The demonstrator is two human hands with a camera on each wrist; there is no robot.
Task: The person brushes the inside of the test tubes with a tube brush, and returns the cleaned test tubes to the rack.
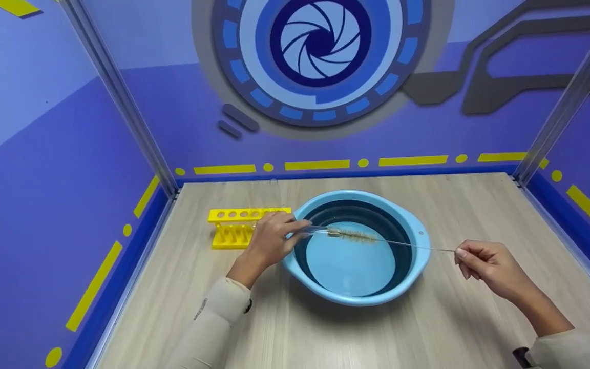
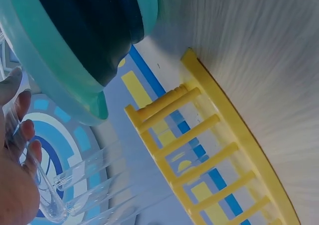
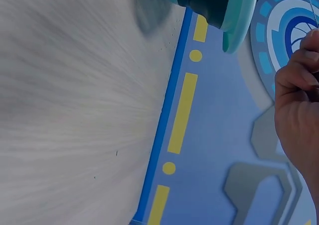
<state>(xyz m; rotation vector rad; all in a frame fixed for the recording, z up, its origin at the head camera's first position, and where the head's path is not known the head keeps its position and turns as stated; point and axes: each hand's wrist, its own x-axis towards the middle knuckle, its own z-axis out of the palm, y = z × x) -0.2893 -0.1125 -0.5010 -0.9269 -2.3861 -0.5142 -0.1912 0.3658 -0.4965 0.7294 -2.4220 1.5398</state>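
My left hand point(image 1: 273, 238) holds a clear test tube point(image 1: 316, 230) nearly level over the left side of the blue basin point(image 1: 356, 300). In the left wrist view the tube's rounded end point(image 2: 56, 211) sticks out past the palm. A test tube brush point(image 1: 359, 236) with tan bristles lies in line with the tube, its tip at the tube's mouth and most of the bristles outside. To the right of the basin, my right hand point(image 1: 489, 267) pinches the far end of the brush's thin wire handle point(image 1: 428, 248) between thumb and fingers.
Behind the left hand stands a yellow test tube rack point(image 1: 232, 245), left of the basin. Several clear tubes point(image 2: 87, 166) stand in it. Patterned blue panels point(image 1: 172, 118) enclose the wooden table point(image 1: 469, 210) at the back and sides.
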